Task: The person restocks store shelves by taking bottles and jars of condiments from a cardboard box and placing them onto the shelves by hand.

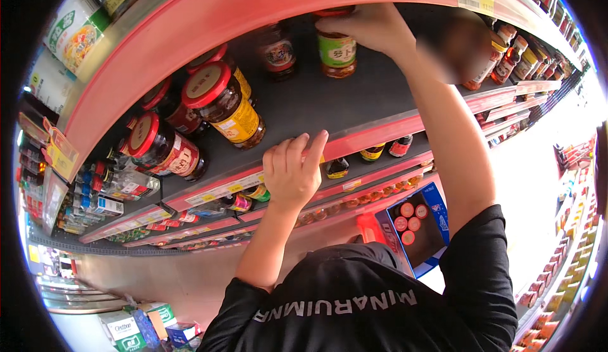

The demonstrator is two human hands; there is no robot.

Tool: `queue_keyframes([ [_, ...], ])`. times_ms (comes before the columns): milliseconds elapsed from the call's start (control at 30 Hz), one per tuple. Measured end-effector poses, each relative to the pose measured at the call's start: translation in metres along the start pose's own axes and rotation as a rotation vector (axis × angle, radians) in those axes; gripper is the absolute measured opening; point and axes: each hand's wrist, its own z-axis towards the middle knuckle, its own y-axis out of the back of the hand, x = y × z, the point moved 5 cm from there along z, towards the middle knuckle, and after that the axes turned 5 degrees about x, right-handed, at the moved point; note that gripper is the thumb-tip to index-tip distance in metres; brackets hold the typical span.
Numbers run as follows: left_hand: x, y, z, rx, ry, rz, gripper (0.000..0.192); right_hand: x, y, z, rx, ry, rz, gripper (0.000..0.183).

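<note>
Deep on the grey shelf (327,110), my right hand (375,26) grips the upper part of a glass jar with a green label (337,50). Its red lid is partly behind my fingers and the shelf above. My left hand (293,171) holds nothing; its extended fingers are at the red front edge of that shelf. A dark jar with a colourful label (279,54) stands left of the green-labelled one. Nearer the left hand are a red-lidded jar with a yellow label (236,121) and one with a red label (179,155).
The upper shelf's red edge (285,10) arches over my right hand. Below right, a blue cardboard box (434,257) holds several red-lidded jars. More bottles (510,64) line the right. Cartons (126,330) stand on the floor at lower left. One patch near my right forearm is blurred.
</note>
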Motion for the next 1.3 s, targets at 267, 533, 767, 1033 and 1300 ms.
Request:
queue_keyframes([
  [267, -0.001, 0.0, 0.002, -0.005, 0.003, 0.004, 0.04, -0.019, 0.003, -0.002, -0.02, -0.01, 0.088, 0.045],
  [533, -0.001, -0.001, 0.002, -0.027, -0.008, 0.021, 0.04, -0.026, 0.006, -0.009, -0.092, 0.095, 0.04, 0.05],
  [767, -0.001, 0.0, 0.002, 0.002, -0.007, 0.008, 0.04, 0.065, -0.048, 0.008, -0.002, 0.478, -0.533, 0.055],
  [1033, -0.001, 0.002, 0.005, 0.005, 0.0, -0.017, 0.041, 0.051, -0.086, 0.038, 0.071, 0.428, -0.243, 0.066],
  [1300, 0.0, 0.003, 0.004, 0.004, 0.006, -0.063, 0.045, 0.061, -0.009, -0.038, 0.062, 0.309, -0.221, 0.058],
])
